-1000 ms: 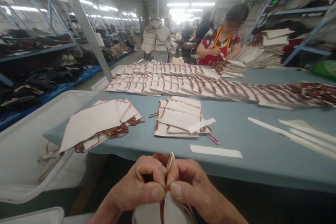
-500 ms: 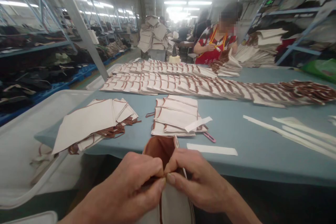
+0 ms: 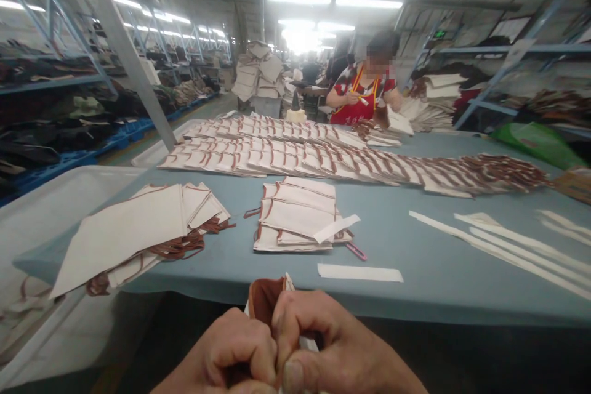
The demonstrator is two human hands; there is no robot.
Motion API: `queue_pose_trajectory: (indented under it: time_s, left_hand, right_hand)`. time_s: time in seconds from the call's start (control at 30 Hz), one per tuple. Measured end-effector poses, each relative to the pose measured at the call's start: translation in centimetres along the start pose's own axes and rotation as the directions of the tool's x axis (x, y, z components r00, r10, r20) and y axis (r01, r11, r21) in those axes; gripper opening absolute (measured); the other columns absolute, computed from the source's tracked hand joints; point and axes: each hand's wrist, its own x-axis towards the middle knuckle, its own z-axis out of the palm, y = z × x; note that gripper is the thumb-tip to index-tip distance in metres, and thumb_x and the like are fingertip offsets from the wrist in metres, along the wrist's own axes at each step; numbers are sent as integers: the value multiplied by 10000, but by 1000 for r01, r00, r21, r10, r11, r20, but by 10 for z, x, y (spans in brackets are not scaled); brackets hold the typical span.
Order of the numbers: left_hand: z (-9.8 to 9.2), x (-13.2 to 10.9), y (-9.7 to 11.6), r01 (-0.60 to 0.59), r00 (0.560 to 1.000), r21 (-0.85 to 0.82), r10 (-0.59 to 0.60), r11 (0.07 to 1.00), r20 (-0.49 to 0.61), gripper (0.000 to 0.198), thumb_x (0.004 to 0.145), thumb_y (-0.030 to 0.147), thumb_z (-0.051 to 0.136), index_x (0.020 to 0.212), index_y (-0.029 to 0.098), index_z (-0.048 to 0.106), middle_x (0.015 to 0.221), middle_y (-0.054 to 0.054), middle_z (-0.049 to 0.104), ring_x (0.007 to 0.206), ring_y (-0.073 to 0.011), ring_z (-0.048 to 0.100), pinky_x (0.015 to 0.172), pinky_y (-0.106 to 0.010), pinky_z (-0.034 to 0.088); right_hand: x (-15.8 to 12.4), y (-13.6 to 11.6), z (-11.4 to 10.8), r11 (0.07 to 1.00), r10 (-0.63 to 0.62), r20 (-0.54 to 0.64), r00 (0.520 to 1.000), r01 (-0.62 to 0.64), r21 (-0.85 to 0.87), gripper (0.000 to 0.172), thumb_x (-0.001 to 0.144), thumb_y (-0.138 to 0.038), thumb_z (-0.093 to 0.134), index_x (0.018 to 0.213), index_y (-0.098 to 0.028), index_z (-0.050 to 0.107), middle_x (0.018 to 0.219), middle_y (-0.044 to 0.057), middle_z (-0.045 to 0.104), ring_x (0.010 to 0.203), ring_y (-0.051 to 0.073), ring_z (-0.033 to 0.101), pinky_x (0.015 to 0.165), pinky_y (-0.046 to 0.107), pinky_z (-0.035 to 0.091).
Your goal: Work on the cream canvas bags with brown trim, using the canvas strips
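At the bottom of the view, in front of the table's near edge, is a cream fabric pouch with a brown lining (image 3: pixel 266 297). My left hand (image 3: pixel 233 348) grips its rim with curled fingers. Right beside it, my right hand (image 3: pixel 325 338) pinches the same rim, thumb pressed against the fingers. The two hands touch or nearly touch, and they hide most of the pouch. Just beyond lies a small stack of cream pieces with brown edging (image 3: pixel 300 212), with a white strip (image 3: pixel 337 228) across its corner. A pink tool (image 3: pixel 356 251) pokes out beside the stack; its kind is unclear.
Another white strip (image 3: pixel 360 273) lies on the blue-covered table (image 3: pixel 388 221). Cream pieces with brown ties (image 3: pixel 133 228) are piled at left, above a white bin (image 3: pixel 28 215). Long overlapping rows (image 3: pixel 286 157) cross the table; behind them a person in a red apron (image 3: pixel 360 98) works.
The view has tilted up and shifted slightly right, so the table appears farther left. Both hands and the pouch sit lower in the picture, still gripping the rim.
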Motion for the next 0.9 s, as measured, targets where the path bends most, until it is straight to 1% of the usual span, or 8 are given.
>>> queue_pose_trajectory:
  time_s: [0.07,0.17,0.3,0.5,0.6,0.7,0.8,0.9]
  left_hand:
    - [-7,-1,0,-10,1000,31,10,999,4,646,952,718,515,600,183,427,593,22,457,592,-118,442,587,-263,336]
    - [-22,-7,-5,-32,998,36,34,999,-52,645,949,713,529,598,184,414,588,26,440,586,-119,434,582,-271,323]
    - [-44,-16,-17,9,996,27,-6,1000,-85,639,941,722,531,609,184,433,617,24,453,590,-124,445,579,-259,344]
    - [-71,-19,-18,145,989,241,-130,960,-76,415,968,503,565,701,187,528,677,34,483,630,-129,460,596,-216,380]
    - [-68,-11,-9,125,992,372,-127,920,-18,183,899,364,651,901,182,673,878,-9,675,809,-169,586,747,-229,440]
    - [-54,1,0,-1,999,410,-20,912,47,104,903,242,613,940,189,694,948,-26,725,906,-182,623,857,-253,436]
    - [-40,12,5,-77,996,402,49,913,79,110,873,134,577,912,179,670,915,-18,728,869,-159,632,850,-246,434]
    - [-32,19,3,-55,996,321,30,945,83,69,845,132,587,842,167,647,806,4,677,752,-132,587,745,-222,430]
  right_hand:
    - [4,-2,-13,982,-14,-4,1000,13,-187,547,879,-705,677,700,-193,607,731,-7,576,677,132,509,698,264,454]
    - [5,0,-34,918,116,-48,992,-125,-375,601,789,-773,717,812,-173,687,778,2,621,707,141,501,700,268,427]
    - [-1,7,-48,926,288,17,957,-275,-259,625,753,-764,753,817,-147,674,736,-15,590,640,112,432,590,227,368]
    - [-4,-4,-38,962,205,35,978,-194,-192,489,902,-604,713,733,-164,582,679,-47,479,616,96,382,560,208,348]
    - [1,-13,-29,960,196,76,978,-175,-216,465,927,-588,691,758,-166,592,707,-37,502,626,99,391,555,205,348]
    - [6,-18,-21,956,194,120,974,-161,-244,479,946,-610,655,763,-171,591,700,-42,491,622,100,386,558,212,340]
    - [8,-18,-17,953,191,118,974,-156,-261,481,960,-615,631,769,-176,581,705,-46,482,635,103,395,575,218,342]
    - [6,-16,-18,940,223,76,972,-193,-282,437,963,-568,652,782,-176,582,731,-40,501,652,107,413,587,222,342]
